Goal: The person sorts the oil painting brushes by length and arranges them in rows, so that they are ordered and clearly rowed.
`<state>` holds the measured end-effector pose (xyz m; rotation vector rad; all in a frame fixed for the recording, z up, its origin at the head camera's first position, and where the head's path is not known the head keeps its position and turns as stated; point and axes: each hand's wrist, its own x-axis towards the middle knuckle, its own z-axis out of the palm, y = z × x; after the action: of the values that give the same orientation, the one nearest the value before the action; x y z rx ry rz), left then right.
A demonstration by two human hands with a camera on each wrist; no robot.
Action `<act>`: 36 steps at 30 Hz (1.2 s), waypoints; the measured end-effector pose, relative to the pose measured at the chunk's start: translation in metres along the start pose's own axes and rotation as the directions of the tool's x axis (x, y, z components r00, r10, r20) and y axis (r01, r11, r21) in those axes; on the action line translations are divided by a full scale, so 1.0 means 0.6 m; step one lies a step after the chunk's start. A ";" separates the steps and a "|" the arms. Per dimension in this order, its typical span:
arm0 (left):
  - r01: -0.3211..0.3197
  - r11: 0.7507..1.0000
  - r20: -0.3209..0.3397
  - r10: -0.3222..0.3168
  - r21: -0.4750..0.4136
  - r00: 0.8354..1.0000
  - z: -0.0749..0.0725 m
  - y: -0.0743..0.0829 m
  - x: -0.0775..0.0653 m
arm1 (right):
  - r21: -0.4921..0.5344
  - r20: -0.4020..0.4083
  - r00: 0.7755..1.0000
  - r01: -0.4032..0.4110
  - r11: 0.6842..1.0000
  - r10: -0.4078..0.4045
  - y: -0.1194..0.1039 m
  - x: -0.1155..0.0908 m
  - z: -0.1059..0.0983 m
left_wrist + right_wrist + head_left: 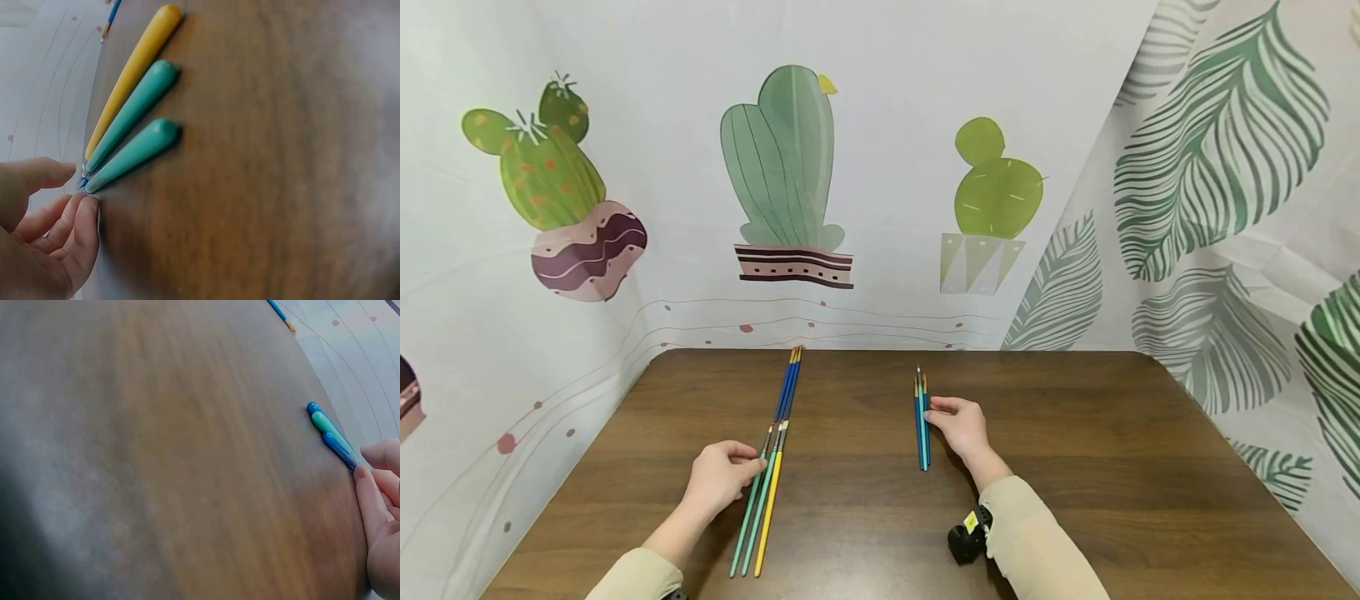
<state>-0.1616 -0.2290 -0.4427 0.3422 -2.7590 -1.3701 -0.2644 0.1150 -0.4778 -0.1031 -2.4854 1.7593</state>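
Note:
Two green paintbrushes (pixel 752 512) and a yellow paintbrush (pixel 767 517) lie side by side on the table, bristles toward the wall. My left hand (pixel 718 477) is at the left of this group, its fingertips touching the green brushes near their upper part. In the left wrist view, a gap shows between thumb and fingers. Farther right lies a small bundle of blue paintbrushes (pixel 917 429) with a green paintbrush (pixel 922 442) between them. My right hand (pixel 961 427) is at the bundle's right side, fingertips against it. Whether either hand grips a brush is partly hidden.
Blue paintbrushes (pixel 787 387) lie beyond the green and yellow ones, tips at the table's back edge. The brown wooden table (pixel 1075 467) meets a patterned cloth backdrop (pixel 895 208). A black device (pixel 967 540) is at my right wrist.

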 end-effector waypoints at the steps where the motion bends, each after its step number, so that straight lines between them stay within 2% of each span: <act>1: 0.005 1.000 -0.002 -0.005 0.001 1.000 -0.001 0.000 0.000 | 0.002 -0.002 1.000 -0.003 1.000 0.003 0.000 0.000 0.000; 7: 0.014 1.000 -0.006 -0.014 -0.006 1.000 -0.005 0.005 0.001 | -0.002 -0.007 1.000 0.004 1.000 -0.004 0.004 0.003 0.001; 13: -0.077 0.995 -0.059 0.081 0.061 0.995 0.001 0.012 0.012 | -0.003 -0.005 1.000 0.006 1.000 -0.006 0.005 0.003 0.000; 18: -0.128 0.991 -0.078 0.131 0.051 0.988 0.019 0.021 0.026 | 0.004 0.005 1.000 0.003 1.000 -0.003 0.005 0.002 0.000; 27: -0.186 0.982 -0.075 0.184 -0.030 0.980 0.058 0.061 0.037 | 0.003 0.006 1.000 0.000 1.000 0.000 0.005 0.002 0.000; 36: -0.196 0.976 -0.057 0.191 -0.094 0.980 0.099 0.095 0.050 | 0.009 0.011 1.000 0.008 1.000 -0.008 0.004 0.002 -0.001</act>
<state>-0.2094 -0.1555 -0.4354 0.0968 -2.5938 -1.4223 -0.2656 0.1164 -0.4801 -0.0832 -2.4814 1.7732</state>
